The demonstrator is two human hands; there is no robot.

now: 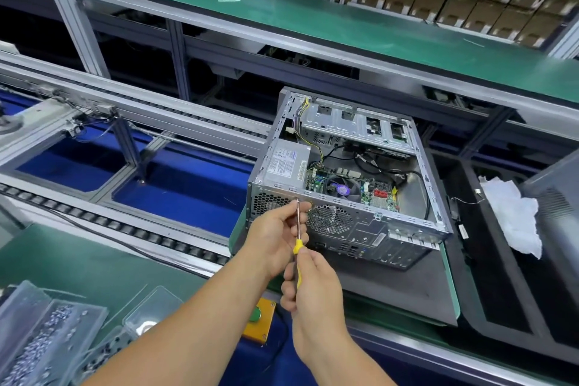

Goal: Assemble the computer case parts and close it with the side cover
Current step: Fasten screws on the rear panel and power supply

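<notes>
Factory line, green surface [94, 263]. Computer case [344, 185] lies open-sided on its tray, side cover not fitted. Right hand [313, 282] grips screwdriver [297, 238]; left hand [275, 232] pinches its shaft at the rear panel. Fastening appears unfinished; closing remains.

Both hands fwd, L hand [275, 236] & R hand [311, 280] fingers curled, pinching.

The right grip [308, 283] covers most of the yellow handle of the screwdriver [298, 229], and the fingers of the left grip [275, 238] hide part of its shaft. The tip is too small to tell if it touches the computer case [347, 222]. Left of the grips, the clear screw boxes [47, 332] are blurred and cut by the picture's edge. Under the right grip, the yellow button box [260, 320] is partly hidden.
</notes>
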